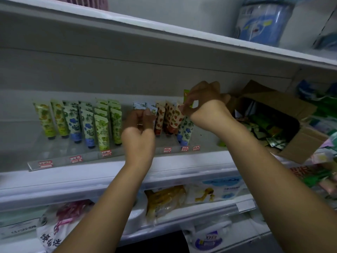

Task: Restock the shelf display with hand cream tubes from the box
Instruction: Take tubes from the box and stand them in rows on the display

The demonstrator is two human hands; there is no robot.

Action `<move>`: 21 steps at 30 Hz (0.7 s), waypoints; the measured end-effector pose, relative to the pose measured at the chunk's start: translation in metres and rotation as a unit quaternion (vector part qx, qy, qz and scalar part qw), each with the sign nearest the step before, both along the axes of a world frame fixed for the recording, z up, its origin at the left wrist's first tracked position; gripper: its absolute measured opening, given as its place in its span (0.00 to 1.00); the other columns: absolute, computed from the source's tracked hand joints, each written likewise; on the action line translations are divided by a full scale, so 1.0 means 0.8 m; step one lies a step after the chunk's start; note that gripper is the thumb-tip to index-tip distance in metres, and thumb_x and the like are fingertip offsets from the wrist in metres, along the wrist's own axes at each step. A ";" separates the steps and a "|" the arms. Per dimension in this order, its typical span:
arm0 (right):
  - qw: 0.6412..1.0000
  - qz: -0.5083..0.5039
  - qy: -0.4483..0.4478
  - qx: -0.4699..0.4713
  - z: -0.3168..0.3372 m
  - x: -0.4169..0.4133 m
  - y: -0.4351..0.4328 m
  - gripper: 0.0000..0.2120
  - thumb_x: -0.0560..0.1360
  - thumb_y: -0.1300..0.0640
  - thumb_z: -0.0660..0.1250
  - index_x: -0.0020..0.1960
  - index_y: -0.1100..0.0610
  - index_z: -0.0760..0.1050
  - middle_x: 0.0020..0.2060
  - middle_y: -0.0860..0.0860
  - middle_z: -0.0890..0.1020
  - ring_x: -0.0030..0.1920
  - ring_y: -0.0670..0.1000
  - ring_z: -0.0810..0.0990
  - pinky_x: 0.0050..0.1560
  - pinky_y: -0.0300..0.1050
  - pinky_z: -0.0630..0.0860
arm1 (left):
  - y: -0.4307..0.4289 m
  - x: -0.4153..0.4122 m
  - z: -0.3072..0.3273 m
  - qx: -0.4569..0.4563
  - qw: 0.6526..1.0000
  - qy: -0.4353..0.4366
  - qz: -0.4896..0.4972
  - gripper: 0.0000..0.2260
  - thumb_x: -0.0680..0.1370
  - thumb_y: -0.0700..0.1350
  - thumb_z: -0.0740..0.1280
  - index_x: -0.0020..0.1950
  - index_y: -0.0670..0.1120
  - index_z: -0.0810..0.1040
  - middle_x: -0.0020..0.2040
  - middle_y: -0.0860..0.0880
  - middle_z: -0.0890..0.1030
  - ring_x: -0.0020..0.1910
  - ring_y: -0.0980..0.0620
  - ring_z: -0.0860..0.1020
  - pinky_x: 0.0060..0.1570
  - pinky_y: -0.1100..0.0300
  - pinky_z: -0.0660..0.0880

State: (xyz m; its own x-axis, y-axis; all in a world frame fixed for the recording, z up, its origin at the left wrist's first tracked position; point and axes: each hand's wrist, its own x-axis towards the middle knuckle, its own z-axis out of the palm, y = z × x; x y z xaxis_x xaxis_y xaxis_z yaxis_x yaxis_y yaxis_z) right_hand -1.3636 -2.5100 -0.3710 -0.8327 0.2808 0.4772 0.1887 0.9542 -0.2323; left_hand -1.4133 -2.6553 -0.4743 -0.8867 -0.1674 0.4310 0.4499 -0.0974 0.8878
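Left hand (139, 128): we grip a pale tube (152, 109) standing in the display rack (60, 161).
Right hand (202, 101): we pinch a green tube (186, 93) above the strawberry tubes (172, 115).
Box (306, 141): open on the shelf (182, 160), beside the rack.

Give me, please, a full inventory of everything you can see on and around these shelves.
hand cream tubes: many, yellow, green, blue and red patterns, standing in rows in the display.
display tray: one, clear, middle shelf.
price labels: several, red and white, along the tray's front.
cardboard box: one, brown, open, right end of the middle shelf, packets inside.
wrapped pack: one, blue and white, top shelf.
bagged goods: several, yellow, white and pink, lower shelf.
left hand: pinches a blue-white tube in the display.
right hand: pinches a green tube above the red row.
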 end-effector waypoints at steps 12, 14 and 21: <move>0.991 -0.020 -0.073 0.108 -0.032 -0.050 0.001 0.09 0.77 0.48 0.66 0.48 0.52 0.82 0.60 0.49 0.72 0.66 0.56 0.61 0.53 0.50 0.52 | 0.007 -0.023 -0.041 -0.111 0.992 0.057 -0.021 0.13 0.82 0.55 0.63 0.47 0.47 0.78 0.43 0.45 0.80 0.43 0.47 0.78 0.43 0.55 0.75; 0.992 -0.017 -0.067 0.109 -0.034 -0.052 0.003 0.10 0.78 0.48 0.66 0.49 0.53 0.82 0.60 0.50 0.73 0.66 0.57 0.61 0.52 0.50 0.50 | 0.006 -0.025 -0.042 -0.114 0.992 0.055 -0.019 0.14 0.82 0.55 0.62 0.48 0.46 0.79 0.43 0.45 0.80 0.43 0.47 0.79 0.45 0.53 0.76; 0.992 -0.020 -0.072 0.101 -0.032 -0.054 0.009 0.12 0.78 0.45 0.65 0.49 0.52 0.83 0.60 0.51 0.72 0.66 0.58 0.62 0.53 0.52 0.54 | 0.009 -0.027 -0.043 -0.122 0.990 0.068 0.001 0.11 0.83 0.52 0.63 0.47 0.47 0.78 0.42 0.46 0.79 0.42 0.47 0.78 0.44 0.50 0.77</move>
State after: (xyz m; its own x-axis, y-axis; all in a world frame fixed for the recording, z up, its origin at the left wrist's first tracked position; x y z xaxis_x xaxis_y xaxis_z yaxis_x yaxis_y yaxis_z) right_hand -1.4071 -2.5029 -0.3965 -0.8860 0.2261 0.4047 0.2452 0.9695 -0.0049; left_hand -1.4348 -2.6484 -0.5083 -0.8169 -0.0456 0.5750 0.5677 0.1131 0.8155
